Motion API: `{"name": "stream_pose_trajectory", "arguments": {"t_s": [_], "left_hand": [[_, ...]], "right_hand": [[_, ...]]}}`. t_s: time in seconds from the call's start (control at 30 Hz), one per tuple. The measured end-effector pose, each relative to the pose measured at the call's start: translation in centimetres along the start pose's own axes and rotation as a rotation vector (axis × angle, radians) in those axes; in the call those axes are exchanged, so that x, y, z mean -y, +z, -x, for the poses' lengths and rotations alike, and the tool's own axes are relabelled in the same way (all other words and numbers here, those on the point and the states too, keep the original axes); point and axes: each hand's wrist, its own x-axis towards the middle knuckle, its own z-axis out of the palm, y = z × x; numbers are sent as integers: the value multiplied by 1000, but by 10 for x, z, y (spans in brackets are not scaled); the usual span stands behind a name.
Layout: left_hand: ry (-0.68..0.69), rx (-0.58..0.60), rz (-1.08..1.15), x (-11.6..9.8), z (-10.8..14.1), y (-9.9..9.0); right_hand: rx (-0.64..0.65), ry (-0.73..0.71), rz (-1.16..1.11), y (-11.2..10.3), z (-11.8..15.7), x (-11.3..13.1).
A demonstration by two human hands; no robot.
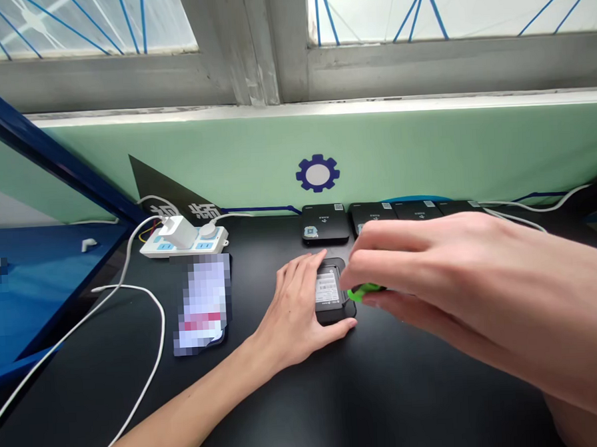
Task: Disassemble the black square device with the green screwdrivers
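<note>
A small black device (328, 285) with a white printed label lies on the black table (289, 417), near the middle of the view. My left hand (297, 303) rests around its left side, fingers along the far edge and thumb along the near edge, gripping it against the table. My right hand (411, 264) is closed on a bright green tool (363, 291) at the right side of the device. The tool's thin tip reaches the device's right edge; most of its handle is hidden by my fingers.
Several flat black boxes (324, 224) line the wall behind the device. A white power strip (185, 242) with plugs stands at the back left, a phone (203, 305) in front of it. A white cable (162, 317) loops across the left side.
</note>
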Motion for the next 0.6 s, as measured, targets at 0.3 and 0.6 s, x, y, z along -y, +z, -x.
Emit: {"name": "stream_pose_trajectory", "arguments": {"t_s": [0.3,0.6], "left_hand": [[1,-1,-5,-1,0,1],[-3,4,-7,-1,0,1]], "right_hand": [[9,16,-37,3,2,2],[13,53,13,-7,2,9]]}}
